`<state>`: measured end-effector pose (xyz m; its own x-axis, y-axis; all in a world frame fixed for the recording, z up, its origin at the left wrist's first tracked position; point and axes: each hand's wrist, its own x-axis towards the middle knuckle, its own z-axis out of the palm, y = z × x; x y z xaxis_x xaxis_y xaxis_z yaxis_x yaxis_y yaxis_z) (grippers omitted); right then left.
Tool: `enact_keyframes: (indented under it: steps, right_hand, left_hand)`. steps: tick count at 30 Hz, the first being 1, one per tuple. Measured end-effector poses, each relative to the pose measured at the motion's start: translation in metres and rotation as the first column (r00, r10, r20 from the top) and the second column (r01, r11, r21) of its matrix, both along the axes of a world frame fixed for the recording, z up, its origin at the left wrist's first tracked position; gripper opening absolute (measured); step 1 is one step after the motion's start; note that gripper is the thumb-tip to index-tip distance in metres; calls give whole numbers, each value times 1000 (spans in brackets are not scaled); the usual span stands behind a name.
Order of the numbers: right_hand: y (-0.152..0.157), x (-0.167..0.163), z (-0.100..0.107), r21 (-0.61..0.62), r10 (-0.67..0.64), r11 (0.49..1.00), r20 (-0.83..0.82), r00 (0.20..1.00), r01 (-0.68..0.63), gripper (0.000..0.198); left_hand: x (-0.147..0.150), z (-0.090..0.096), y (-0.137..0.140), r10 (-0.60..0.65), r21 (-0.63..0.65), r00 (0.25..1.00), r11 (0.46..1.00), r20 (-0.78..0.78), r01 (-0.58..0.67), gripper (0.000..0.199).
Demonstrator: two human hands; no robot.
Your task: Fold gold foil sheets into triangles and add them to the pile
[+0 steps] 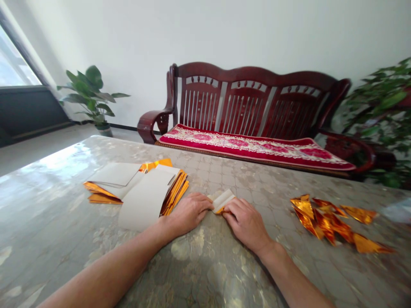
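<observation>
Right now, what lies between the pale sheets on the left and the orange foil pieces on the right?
The head view shows the left hand, the right hand and the small folded paper held between them.

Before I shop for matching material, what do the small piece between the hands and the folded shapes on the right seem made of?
Small piece: probably paper, matte off-white with crease lines and a shiny orange-gold edge.
Folded shapes: likely foil or foil-faced paper, glossy orange-gold, judging by bright glints and sharp creases.
</observation>
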<state>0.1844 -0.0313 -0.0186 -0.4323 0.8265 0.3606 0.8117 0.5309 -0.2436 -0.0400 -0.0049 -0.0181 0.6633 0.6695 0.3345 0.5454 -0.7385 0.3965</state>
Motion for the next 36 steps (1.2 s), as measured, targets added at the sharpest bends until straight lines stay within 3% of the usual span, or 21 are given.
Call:
enact_keyframes:
  steps: [6, 16, 22, 36]
  right_hand:
    - [0, -2, 0, 10, -48, 999, 32, 998, 47, 10]
    - [3, -7, -2, 37, -121, 992, 79, 990, 118, 17]
    - [4, -12, -4, 52, -175, 984, 112, 978, 170, 18]
    - [6, -14, -6, 64, -227, 973, 110, 968, 221, 14]
  left_hand:
    - [-1, 2, -3, 6, 17, 996, 1000, -86, -4, 32]
    - [-3, 2, -2, -33, 93, 983, 994, -180, 50, 29]
    - [-6, 6, 1, -88, 67, 985, 993, -150, 98, 34]
    - [-5, -1, 3, -44, 6, 999, 999, -14, 44, 40]
